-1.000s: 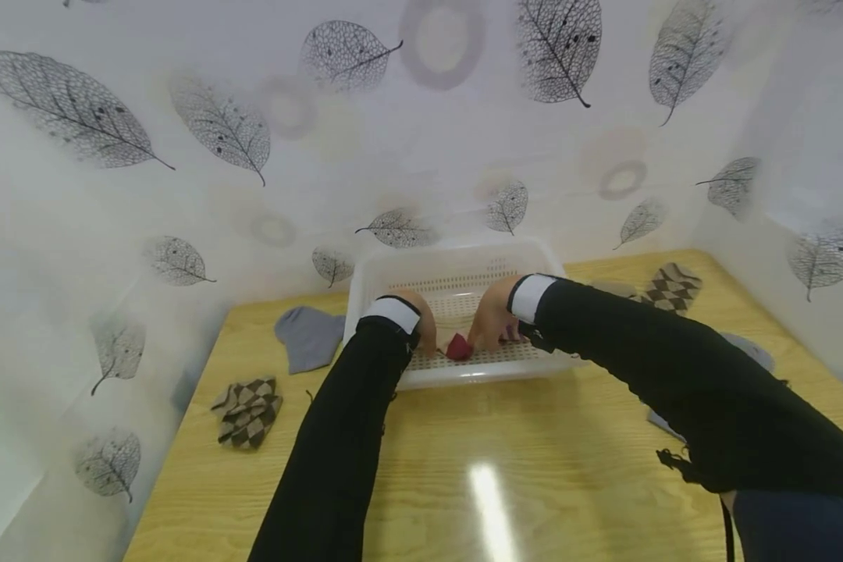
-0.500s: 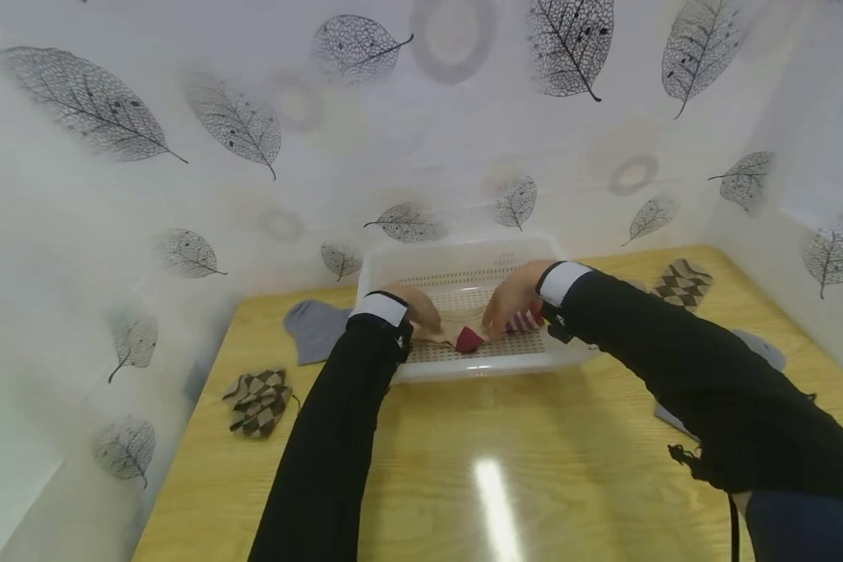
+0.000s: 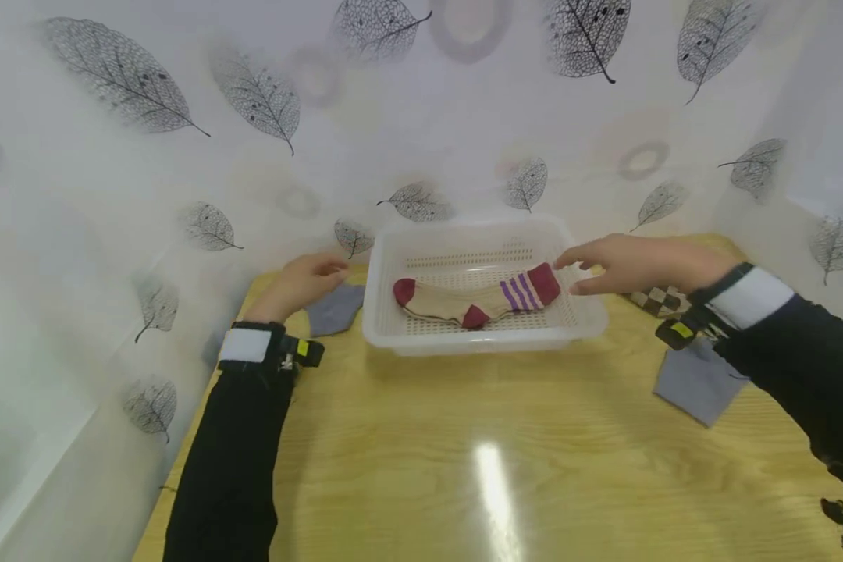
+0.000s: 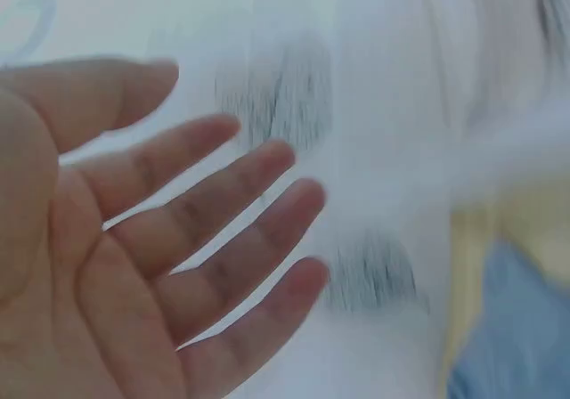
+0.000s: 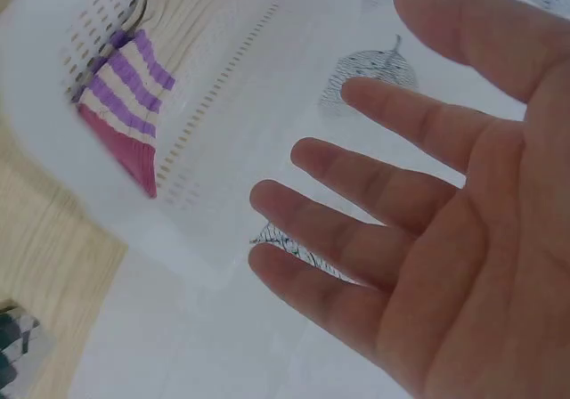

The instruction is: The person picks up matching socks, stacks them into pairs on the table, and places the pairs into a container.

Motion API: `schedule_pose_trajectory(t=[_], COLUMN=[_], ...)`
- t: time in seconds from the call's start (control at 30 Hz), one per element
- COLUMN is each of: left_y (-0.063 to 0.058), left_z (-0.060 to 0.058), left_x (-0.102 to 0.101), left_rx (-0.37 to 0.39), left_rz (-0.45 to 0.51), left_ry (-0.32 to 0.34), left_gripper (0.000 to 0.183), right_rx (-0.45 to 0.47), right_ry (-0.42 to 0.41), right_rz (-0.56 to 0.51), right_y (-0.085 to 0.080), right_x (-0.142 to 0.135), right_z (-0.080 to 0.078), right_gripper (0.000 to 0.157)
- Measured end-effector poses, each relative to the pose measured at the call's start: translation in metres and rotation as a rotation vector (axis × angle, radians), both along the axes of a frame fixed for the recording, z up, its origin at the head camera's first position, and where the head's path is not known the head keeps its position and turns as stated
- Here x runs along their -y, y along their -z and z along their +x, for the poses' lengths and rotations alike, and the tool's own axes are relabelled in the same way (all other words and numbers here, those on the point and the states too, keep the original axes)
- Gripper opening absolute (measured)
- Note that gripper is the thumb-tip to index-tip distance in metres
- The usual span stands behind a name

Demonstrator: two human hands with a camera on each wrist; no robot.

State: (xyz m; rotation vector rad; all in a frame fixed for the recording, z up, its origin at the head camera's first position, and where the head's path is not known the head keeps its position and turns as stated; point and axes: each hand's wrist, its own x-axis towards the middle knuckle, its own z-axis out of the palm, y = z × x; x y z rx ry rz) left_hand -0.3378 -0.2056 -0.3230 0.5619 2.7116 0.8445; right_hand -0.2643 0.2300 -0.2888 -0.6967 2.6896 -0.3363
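Now the left hand and right hand have drawn apart, fingers loose and empty, leaving the striped sock lying lengthwise inside the white basket, apparently placed.

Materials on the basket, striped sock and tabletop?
Basket: probably plastic, white, semi-gloss; rows of small holes, shiny rim.
Striped sock: knit fabric, matte; ribbed lines show in the right wrist view. Fibre can't be told.
Tabletop: wood or wood-look laminate, glossy; grain plus a bright light streak.
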Motion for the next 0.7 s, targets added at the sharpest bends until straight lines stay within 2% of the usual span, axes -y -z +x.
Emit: schedule_pose_trajectory(t=[0.13,0.27,0.33,0.5,0.7], left_y=[0.033,0.068,0.080,0.096,0.108], left_z=[0.013,0.026,0.030,0.035,0.040], left_x=[0.051,0.081,0.090,0.101,0.114], left_rx=[0.008,0.000,-0.007,0.020,-0.013], left_rz=[0.026,-0.098,-0.166,-0.208,-0.275], left_ry=[-0.134,-0.284,-0.329,-0.386,-0.545], left_gripper=[0.045,0.042,0.040,0.042,0.060], right_rx=[-0.084,-0.181,-0.214,-0.261,-0.267], right_ry=[0.088,0.087,0.071,0.029,-0.075], right_rz=[-0.046,-0.096,-0.128,-0.141,-0.144], right_y=[0.003,0.010,0.014,0.023,0.033], right_x=[-0.027,-0.040,-0.039,-0.023,0.007], right_z=[0.030,0.052,0.061,0.075,0.082], right_gripper=[0.046,0.037,0.033,0.030,0.030])
